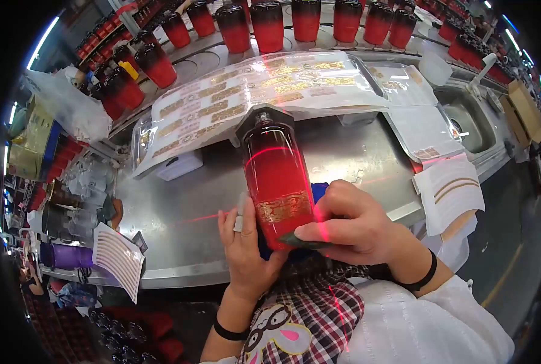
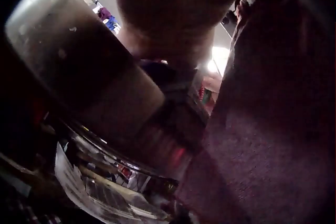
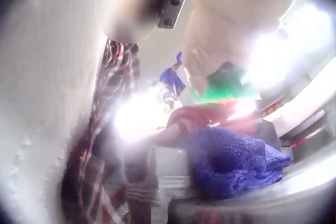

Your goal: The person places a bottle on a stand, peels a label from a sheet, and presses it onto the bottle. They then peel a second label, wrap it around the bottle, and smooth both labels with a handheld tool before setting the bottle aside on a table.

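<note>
A red glass bottle (image 1: 276,170), darker toward its neck, lies with its base toward the person. A gold patterned band (image 1: 282,207) crosses its lower part. The left hand (image 1: 246,258) rests along the bottle's left side with fingers extended, the thumb near the base; one finger wears a pale wrap. Thumb and fingers of the right hand (image 1: 355,224) pinch a small dark green scraper (image 1: 307,241), its edge at the bottle just below the gold band. In the right wrist view the scraper (image 3: 226,90) looks bright green. A blue cloth (image 3: 231,161) lies beneath the bottle.
Behind the bottle's neck, a tray (image 1: 252,91) bears sheets of gold decals. Several red and black bottles (image 1: 267,27) line the back. A sink (image 1: 473,121) is at the right, near a striped decal sheet (image 1: 449,191). Another striped sheet (image 1: 119,258) overhangs the table's left edge.
</note>
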Demonstrator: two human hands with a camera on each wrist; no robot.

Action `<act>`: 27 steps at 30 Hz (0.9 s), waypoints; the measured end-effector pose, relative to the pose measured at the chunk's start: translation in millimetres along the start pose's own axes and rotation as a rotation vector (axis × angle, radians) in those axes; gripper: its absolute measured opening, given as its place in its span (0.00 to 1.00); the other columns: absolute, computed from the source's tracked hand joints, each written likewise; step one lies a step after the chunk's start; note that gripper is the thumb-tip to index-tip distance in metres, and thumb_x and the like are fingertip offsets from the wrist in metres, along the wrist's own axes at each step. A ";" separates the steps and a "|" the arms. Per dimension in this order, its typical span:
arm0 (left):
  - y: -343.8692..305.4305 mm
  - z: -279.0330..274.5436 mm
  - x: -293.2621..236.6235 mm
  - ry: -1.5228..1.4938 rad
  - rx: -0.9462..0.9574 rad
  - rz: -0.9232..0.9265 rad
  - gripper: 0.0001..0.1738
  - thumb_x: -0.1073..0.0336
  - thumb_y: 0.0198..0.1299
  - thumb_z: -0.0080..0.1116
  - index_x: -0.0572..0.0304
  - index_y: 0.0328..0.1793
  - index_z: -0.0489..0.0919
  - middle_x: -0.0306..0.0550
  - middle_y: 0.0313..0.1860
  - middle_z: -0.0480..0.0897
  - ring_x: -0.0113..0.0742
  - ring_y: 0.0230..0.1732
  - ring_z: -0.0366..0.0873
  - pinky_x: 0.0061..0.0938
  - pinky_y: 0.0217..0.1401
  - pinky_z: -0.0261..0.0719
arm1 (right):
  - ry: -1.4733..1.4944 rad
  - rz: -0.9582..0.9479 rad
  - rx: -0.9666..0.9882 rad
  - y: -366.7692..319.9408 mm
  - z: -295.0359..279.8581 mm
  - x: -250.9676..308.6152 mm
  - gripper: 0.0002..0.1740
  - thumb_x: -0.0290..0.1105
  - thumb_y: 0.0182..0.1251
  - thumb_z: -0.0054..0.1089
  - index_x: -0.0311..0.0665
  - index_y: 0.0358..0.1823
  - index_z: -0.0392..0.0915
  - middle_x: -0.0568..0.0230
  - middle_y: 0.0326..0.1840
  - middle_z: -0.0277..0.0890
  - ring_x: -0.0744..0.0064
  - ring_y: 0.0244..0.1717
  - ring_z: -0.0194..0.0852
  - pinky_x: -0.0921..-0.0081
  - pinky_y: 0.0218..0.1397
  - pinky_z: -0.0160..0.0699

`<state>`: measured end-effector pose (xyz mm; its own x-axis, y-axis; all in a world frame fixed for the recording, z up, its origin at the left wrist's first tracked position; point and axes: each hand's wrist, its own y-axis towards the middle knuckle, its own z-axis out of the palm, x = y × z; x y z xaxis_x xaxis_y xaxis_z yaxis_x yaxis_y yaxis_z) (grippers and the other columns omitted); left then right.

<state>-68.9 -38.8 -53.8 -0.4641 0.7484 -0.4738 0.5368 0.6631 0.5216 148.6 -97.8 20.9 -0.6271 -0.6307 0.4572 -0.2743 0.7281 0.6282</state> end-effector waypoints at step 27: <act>44.1 -26.1 -9.4 -0.139 0.015 0.094 0.30 0.53 0.68 0.56 0.66 0.70 0.71 0.55 0.67 0.77 0.54 0.71 0.63 0.51 0.79 0.47 | 0.309 0.711 -0.235 -14.4 7.1 -9.4 0.12 0.32 0.72 0.60 0.31 0.49 0.75 0.61 0.32 0.81 0.79 0.32 0.76 0.78 0.36 0.76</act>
<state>-59.3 -16.3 -7.8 -0.3099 0.7978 -0.5172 0.5842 0.5889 0.5585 153.3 -100.4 3.1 -0.3547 -0.1087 0.9286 0.2963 0.9289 0.2220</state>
